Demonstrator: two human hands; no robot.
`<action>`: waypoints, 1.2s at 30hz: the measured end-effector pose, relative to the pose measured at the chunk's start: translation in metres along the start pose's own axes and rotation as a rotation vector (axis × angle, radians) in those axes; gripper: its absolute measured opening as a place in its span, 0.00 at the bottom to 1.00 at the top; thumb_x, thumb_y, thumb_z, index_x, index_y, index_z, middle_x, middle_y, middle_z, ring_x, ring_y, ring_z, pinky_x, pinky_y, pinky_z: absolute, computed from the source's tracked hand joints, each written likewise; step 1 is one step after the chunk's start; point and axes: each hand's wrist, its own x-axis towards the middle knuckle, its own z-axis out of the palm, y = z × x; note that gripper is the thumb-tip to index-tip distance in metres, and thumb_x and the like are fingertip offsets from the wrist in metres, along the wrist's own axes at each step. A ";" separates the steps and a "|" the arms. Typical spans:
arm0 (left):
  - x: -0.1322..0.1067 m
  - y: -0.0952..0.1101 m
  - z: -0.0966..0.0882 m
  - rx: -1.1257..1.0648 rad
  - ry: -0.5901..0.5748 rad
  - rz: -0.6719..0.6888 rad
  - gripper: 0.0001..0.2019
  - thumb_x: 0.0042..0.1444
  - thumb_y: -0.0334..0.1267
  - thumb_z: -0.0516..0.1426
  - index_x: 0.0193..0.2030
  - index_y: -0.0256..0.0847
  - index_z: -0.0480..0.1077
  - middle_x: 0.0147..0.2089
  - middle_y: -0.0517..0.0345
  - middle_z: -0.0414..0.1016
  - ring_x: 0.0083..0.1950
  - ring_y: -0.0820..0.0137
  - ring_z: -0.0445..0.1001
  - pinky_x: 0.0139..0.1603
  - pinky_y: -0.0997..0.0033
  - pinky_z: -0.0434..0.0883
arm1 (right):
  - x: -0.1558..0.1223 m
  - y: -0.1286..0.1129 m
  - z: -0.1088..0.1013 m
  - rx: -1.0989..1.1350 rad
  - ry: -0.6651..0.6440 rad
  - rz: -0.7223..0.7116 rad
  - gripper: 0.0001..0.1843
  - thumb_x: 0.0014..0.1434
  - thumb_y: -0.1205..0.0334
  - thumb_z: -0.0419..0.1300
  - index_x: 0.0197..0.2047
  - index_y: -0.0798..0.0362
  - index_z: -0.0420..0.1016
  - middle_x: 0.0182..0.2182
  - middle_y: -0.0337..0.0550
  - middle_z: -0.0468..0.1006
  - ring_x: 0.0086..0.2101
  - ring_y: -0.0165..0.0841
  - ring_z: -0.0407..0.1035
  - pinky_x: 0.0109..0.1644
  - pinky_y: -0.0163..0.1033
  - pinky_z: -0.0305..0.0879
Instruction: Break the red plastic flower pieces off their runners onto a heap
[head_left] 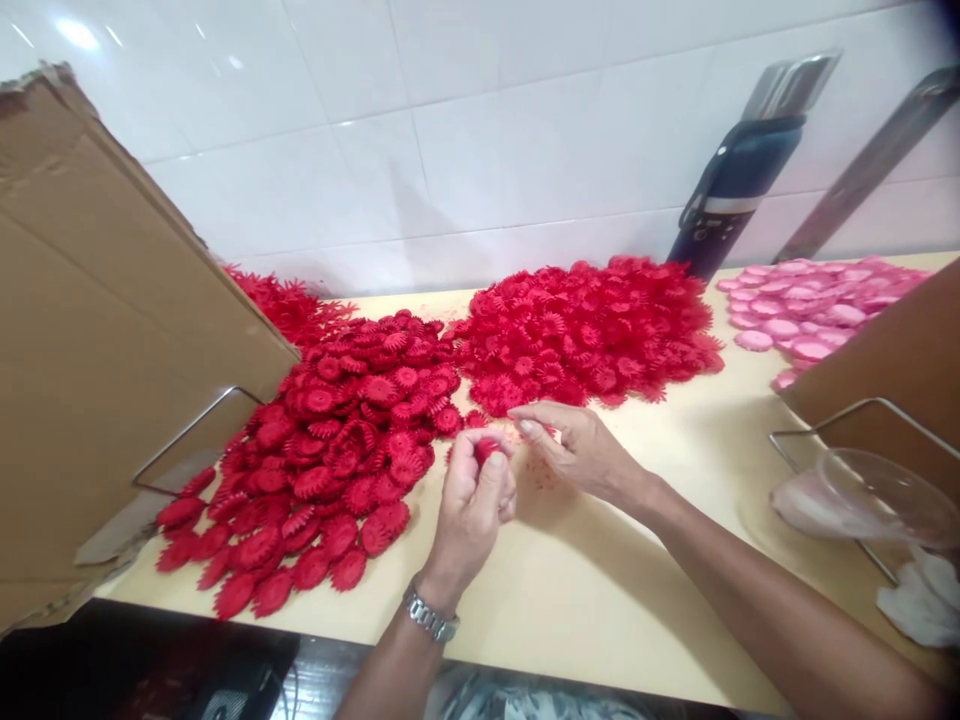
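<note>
My left hand is closed around a small red flower-shaped plastic piece, held upright above the table; a metal watch sits on that wrist. My right hand lies just to its right with fingers stretched toward the piece, fingertips touching loose red bits on the table, holding nothing I can see. A heap of round red pieces lies left of my hands. A second heap of spikier red pieces lies behind them.
A cardboard box flap with a wire frame stands at left. Pink round pieces lie at back right, beside another cardboard panel. A dark bottle leans against the tiled wall. Clear plastic lies at right.
</note>
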 end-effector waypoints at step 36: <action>0.032 0.014 -0.034 -0.072 0.284 0.028 0.11 0.53 0.45 0.55 0.36 0.39 0.66 0.21 0.65 0.65 0.18 0.80 0.58 0.19 0.79 0.56 | 0.061 0.047 0.027 -0.842 -0.108 -0.411 0.24 0.59 0.52 0.53 0.59 0.45 0.62 0.61 0.46 0.59 0.61 0.47 0.47 0.62 0.63 0.38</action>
